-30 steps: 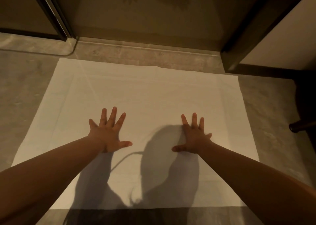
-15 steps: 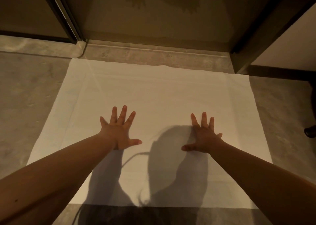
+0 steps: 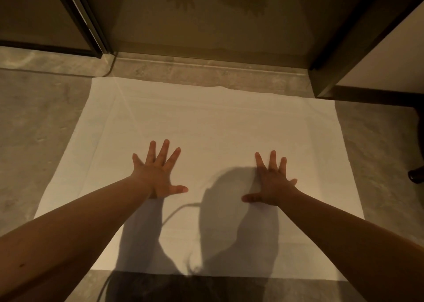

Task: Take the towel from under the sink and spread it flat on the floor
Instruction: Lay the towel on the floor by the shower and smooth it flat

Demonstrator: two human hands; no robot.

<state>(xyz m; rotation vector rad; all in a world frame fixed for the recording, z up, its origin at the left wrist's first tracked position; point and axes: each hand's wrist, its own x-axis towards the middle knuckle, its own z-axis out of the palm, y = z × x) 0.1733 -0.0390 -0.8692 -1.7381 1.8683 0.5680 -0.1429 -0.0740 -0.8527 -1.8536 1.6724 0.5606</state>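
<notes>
I pressed my left hand and right hand, fingers spread, mid-towel to flatten it against the floor.

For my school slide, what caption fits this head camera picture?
Both hands, left and right, spread open, palms down, on a white towel laid flat on the floor.

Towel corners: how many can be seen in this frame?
3. On the towel: far left corner, far right corner, near right corner. The near left corner is hidden behind the left forearm.
</notes>
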